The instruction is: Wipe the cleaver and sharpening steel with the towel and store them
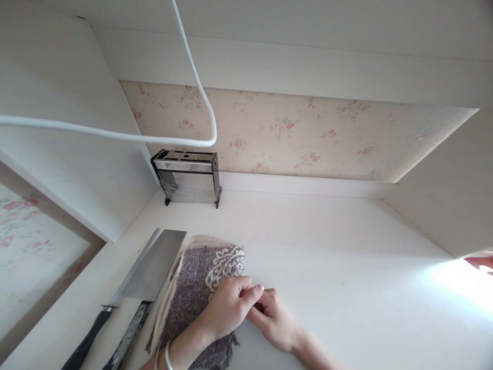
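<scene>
My left hand (231, 303) is closed, its fingers curled and meeting those of my right hand (275, 321) just over the edge of a folded cloth. My right hand is closed too, above the white counter. The insides of both hands are hidden, so I cannot tell whether anything is in them. Beneath my left forearm lies the purple-brown cloth (190, 280) with a cream pattern and fringed edge. Left of it lie a cleaver (154, 267) with a broad blade and worn dark handle, and a sharpening steel (92, 334) with a black handle.
A black-framed knife block (188, 185) with clear sides stands at the back left of the white counter (327, 277). A white cable (115, 134) hangs in front at upper left. White panels (73, 113) enclose the sides, with floral wallpaper (285, 128) behind.
</scene>
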The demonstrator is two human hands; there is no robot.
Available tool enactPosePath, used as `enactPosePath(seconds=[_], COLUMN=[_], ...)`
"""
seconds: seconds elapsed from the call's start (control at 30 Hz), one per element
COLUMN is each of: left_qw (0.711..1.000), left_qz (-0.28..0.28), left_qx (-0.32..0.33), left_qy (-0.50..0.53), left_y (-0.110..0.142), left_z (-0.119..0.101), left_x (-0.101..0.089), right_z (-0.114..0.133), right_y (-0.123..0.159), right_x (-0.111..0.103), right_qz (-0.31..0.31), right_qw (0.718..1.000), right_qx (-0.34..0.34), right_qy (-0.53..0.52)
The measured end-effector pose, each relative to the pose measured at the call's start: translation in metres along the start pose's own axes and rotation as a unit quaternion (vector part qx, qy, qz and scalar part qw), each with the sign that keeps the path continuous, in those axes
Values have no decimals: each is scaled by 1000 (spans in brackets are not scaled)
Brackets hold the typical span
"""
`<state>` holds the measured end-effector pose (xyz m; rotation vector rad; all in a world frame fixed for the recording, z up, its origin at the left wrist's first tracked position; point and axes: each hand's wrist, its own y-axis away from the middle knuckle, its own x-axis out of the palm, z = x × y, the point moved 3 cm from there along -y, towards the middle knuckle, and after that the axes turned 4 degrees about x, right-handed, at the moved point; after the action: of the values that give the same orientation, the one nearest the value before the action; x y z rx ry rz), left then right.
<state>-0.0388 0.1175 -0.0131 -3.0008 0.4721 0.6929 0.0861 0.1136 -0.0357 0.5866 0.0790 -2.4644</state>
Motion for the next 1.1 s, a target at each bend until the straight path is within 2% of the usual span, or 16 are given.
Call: enactPosePath(seconds=[0.23, 0.53, 1.1], left_qw=[1000, 1000, 1000], left_qz=[-5, -3, -5], left_qx=[7, 17, 10], left_qy=[-4, -18, 13], left_y=[0, 1, 3], left_z=[1, 1, -2], left_x=[1, 0, -1], right_z=[6, 0, 0], right_y=[2, 2, 4], right_x=[2, 5, 4], right_qz=[2, -6, 17], right_qw=[1000, 999, 999], right_qx=[-5, -1, 4], right_qy=[24, 45, 28])
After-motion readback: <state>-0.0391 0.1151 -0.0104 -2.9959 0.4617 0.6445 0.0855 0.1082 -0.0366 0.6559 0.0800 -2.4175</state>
